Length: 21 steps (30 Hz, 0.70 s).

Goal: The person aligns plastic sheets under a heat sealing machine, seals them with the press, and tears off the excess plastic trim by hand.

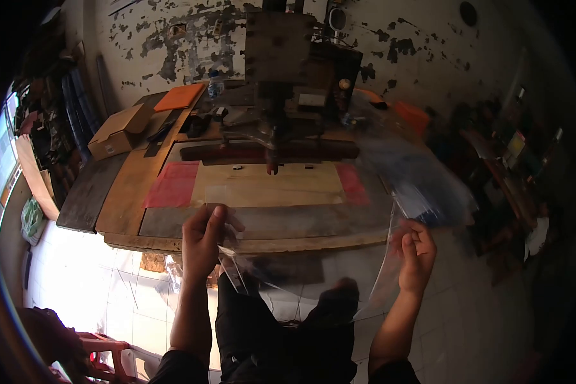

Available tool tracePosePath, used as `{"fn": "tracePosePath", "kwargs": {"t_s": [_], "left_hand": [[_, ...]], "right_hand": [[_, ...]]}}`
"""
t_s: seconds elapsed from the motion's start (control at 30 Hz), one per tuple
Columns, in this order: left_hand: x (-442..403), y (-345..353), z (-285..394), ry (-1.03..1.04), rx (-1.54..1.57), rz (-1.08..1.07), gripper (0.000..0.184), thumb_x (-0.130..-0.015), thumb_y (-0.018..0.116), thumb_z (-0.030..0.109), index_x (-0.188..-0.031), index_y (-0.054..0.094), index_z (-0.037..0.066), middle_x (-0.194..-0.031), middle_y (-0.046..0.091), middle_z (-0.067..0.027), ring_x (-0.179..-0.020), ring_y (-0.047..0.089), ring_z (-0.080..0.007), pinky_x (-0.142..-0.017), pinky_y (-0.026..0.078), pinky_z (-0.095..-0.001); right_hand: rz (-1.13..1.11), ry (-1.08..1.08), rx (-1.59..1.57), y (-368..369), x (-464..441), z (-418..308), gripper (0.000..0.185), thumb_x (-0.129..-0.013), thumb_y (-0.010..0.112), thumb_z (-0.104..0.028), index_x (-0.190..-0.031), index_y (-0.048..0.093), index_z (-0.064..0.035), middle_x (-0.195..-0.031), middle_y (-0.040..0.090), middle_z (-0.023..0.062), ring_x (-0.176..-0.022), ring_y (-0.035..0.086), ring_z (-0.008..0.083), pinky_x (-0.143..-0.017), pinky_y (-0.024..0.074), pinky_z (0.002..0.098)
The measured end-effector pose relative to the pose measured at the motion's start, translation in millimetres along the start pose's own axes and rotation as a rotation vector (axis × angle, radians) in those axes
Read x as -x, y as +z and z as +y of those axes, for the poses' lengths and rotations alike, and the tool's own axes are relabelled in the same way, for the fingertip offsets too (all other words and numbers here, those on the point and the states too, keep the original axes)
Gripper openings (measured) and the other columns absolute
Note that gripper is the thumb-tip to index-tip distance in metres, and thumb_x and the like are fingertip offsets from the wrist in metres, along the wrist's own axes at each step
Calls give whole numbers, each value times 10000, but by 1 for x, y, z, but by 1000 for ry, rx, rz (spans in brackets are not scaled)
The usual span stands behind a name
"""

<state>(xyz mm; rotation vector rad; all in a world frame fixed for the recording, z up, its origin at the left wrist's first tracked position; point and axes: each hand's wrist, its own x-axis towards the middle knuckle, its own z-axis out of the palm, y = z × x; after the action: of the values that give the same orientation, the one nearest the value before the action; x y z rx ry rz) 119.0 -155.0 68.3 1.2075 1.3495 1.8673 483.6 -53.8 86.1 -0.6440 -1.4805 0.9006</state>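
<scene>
A clear plastic sheet (313,288) sags between my two hands, in front of the table's near edge and over my lap. My left hand (203,238) pinches its left edge, thumb uppermost. Its right edge is gripped by my right hand (417,255), with the fingers curled in. Beyond them, a cream board (269,185) lies on the table, flanked by a left pink patch (173,184) and a right pink patch (352,184). A long dark red press bar (217,152) is above the board's far side.
The press head (279,48) rises at the back centre. More clear plastic sheets (422,185) lie at the table's right side. A cardboard box (118,131) and an orange folder-like item (179,97) stand at the left. A red stool (109,352) is at lower left.
</scene>
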Motion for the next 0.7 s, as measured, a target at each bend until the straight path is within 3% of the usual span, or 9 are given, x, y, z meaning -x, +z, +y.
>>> {"fn": "tracePosePath", "kwargs": {"t_s": [0.03,0.13,0.2,0.23,0.3,0.4,0.47,0.57,0.7], "left_hand": [[-1,0,1,-2,-1,-3,340,-1094,567,288,-1049,679,-30,-858,748,-120,-653,657,-115,-616,529,-257],[-1,-2,0,9,52,-48,327,-1103,544,275,-1061,663,-27,-905,750,-133,-686,676,-135,-643,542,-269],[2,-8,-8,49,62,-84,283,-1099,540,234,-1059,656,-21,-1004,744,-159,-881,715,-187,-805,565,-314],[3,-11,-12,46,61,-88,283,-1099,540,234,-1059,656,-21,-1004,744,-159,-881,715,-187,-805,565,-314],[3,-18,-21,108,53,-134,168,-1046,618,167,-1039,663,5,-1153,712,-183,-1133,676,-249,-1001,514,-386],[6,-25,-36,141,215,-246,94,-974,694,106,-1027,672,31,-1259,671,-190,-1259,613,-304,-1095,448,-429],[9,-26,-39,100,233,-216,91,-920,742,80,-982,684,50,-1309,643,-196,-1262,611,-325,-1094,447,-451],[9,-27,-43,144,285,-249,74,-878,757,57,-895,685,55,-1324,633,-212,-1274,604,-324,-1106,436,-460],[10,-36,-54,198,225,-314,171,-770,762,-26,-790,626,77,-1398,581,-243,-1324,570,-362,-1164,385,-497]], "right_hand": [[-45,-6,-20,0,-1,-2,440,-1007,708,-271,-1293,616,50,-937,728,114,-738,612,105,-689,465,247],[-40,2,14,10,0,-6,508,-1011,707,-280,-1361,582,66,-986,729,131,-817,649,128,-775,512,274],[-79,-42,32,8,0,2,573,-998,723,-319,-1391,564,68,-1022,733,144,-872,669,142,-805,522,285],[-123,-85,51,7,-1,4,640,-986,738,-357,-1422,546,70,-1058,737,157,-927,689,156,-834,531,296],[-159,-49,12,10,-5,1,718,-955,765,-407,-1436,534,73,-1089,736,173,-980,699,176,-844,532,299],[-212,27,-16,10,0,2,858,-888,812,-495,-1453,519,80,-1140,734,196,-1089,703,217,-874,537,311],[-229,76,-6,9,1,5,919,-852,832,-534,-1455,515,83,-1161,733,205,-1145,698,239,-894,541,319],[-316,-88,18,8,0,11,974,-800,865,-551,-1454,517,82,-1204,723,212,-1208,675,263,-917,546,332],[-343,-110,-36,0,3,23,905,-787,906,-460,-1417,545,80,-1273,695,229,-1245,652,290,-978,555,405]]}}
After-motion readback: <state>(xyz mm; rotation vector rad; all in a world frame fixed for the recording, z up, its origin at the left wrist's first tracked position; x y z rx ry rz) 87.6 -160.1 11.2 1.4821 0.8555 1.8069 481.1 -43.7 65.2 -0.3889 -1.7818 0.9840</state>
